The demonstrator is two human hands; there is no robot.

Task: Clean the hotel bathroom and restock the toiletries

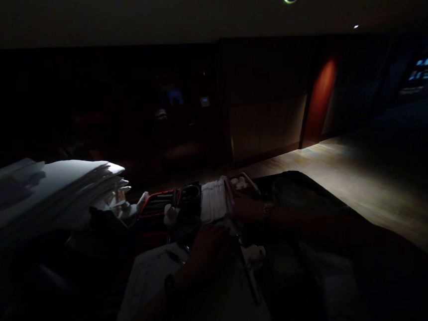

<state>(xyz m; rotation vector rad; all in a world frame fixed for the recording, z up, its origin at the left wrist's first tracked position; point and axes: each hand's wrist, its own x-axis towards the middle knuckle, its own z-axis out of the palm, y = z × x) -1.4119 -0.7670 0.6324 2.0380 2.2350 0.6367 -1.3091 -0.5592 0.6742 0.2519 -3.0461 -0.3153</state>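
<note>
My left hand [209, 247] is over the upper part of a clipboard holding paper [224, 301]; a dark band circles its wrist. Its fingers are bent forward, but deep shadow hides whether they hold anything. My right hand [246, 206] reaches in from the right, against the right side of a stack of folded white cloths or papers [214, 200]. A bracelet or watch [267, 210] is on that wrist, and the fingers are lost in the dark. A pen [174, 257] lies on the paper. The clipboard's metal clip [256, 256] has a long dark stick-like thing [249, 276] beside it.
A tall pile of white sheets or linen [69, 183] stands at left. Near it are a red-edged caddy [161, 203] with dark items and a white bottle top [170, 214]. Beyond the cart's dark edge [298, 175] lies a lit floor [333, 166] and a reddish door [319, 105].
</note>
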